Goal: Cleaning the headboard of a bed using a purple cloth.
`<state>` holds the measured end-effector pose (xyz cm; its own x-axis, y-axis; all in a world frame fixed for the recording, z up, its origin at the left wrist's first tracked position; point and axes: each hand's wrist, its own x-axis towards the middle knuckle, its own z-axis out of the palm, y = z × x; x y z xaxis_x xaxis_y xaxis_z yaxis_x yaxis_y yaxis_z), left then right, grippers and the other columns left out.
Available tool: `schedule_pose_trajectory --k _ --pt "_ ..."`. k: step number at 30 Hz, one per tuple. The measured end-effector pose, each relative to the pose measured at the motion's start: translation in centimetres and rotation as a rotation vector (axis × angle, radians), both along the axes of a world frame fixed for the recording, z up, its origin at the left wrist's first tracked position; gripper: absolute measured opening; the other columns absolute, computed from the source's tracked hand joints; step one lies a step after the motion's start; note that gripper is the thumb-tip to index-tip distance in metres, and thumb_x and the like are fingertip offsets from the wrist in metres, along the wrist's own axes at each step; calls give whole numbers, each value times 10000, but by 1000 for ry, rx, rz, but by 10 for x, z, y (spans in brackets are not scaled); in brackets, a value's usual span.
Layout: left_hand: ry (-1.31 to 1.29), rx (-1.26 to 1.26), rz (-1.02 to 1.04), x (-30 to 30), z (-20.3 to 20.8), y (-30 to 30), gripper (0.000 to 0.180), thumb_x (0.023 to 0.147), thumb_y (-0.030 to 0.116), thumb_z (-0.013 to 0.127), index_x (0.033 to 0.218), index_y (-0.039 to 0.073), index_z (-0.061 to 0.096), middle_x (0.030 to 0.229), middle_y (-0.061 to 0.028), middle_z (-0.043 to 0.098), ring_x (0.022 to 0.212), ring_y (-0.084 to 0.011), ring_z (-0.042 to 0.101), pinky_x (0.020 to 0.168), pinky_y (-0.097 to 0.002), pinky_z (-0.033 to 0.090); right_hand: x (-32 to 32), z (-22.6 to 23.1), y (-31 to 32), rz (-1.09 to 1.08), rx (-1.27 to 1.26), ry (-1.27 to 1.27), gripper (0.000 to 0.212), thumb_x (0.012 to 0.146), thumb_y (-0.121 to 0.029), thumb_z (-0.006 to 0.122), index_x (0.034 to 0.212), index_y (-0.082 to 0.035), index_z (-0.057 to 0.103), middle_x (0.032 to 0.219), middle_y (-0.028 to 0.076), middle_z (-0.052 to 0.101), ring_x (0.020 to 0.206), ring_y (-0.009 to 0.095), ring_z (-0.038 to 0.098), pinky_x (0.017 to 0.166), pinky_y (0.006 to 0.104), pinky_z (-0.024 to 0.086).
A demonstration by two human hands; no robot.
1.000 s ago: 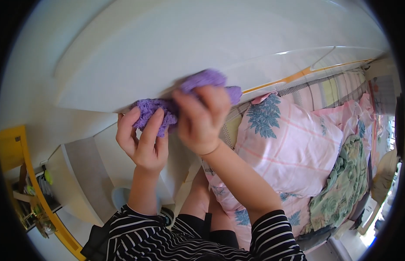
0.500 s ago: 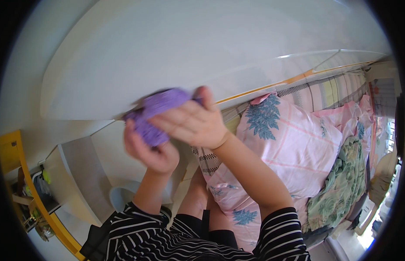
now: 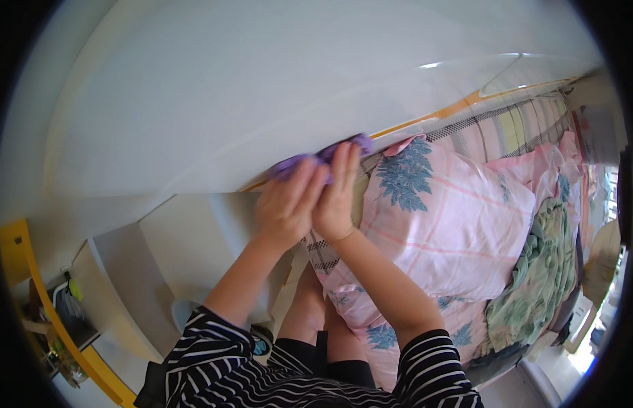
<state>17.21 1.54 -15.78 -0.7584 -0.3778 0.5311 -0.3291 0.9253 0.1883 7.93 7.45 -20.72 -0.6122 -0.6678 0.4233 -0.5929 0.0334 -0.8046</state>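
Note:
A crumpled purple cloth (image 3: 286, 167) lies against the lower edge of a large smooth white panel (image 3: 214, 102). My left hand (image 3: 284, 209) is on the cloth's left part, its fingers close together and slightly blurred. Right beside it, my right hand (image 3: 335, 197) presses the cloth with fingers held together and pointing up along the panel. The two hands nearly touch, and purple fabric shows above and between their fingertips. How tightly the fingers grip under the cloth is hidden.
A bed to the right carries a pink pillow (image 3: 446, 217) with blue leaf prints and a crumpled green patterned cloth (image 3: 534, 285). An orange strip (image 3: 459, 105) runs along the panel's edge. At far left stands a yellow-framed shelf (image 3: 51, 306) with assorted items.
Both hands have moved right along the panel's lower edge with the purple cloth. The cloth was bunched between my hands before; now it is spread along the edge under my fingers.

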Motion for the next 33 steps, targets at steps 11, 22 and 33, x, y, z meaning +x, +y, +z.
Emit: schedule_pose_trajectory --k 11,22,33 --pt "172 -358 62 -46 47 -25 543 938 74 500 1446 -37 345 1491 -324 236 1359 -487 282 1109 -555 243 -77 74 -45 -113 -282 400 729 769 -386 625 1397 -51 464 1364 199 471 1250 377 454 1155 580 96" --pt "-147 -127 -101 -58 0 -2 406 835 12 628 1235 73 650 1363 -132 515 1107 -344 583 974 -474 463 -61 -7 1 -90 -84 -115 795 867 -153 573 1484 99 138 1512 366 155 1405 532 164 1163 517 173" --pt "59 -232 -238 -150 10 -5 338 863 8 618 1188 82 674 1325 -152 540 1080 -367 590 912 -451 501 -148 -21 -9 -289 36 71 812 853 -390 568 1496 -7 252 1554 290 142 1451 455 114 1152 603 56"
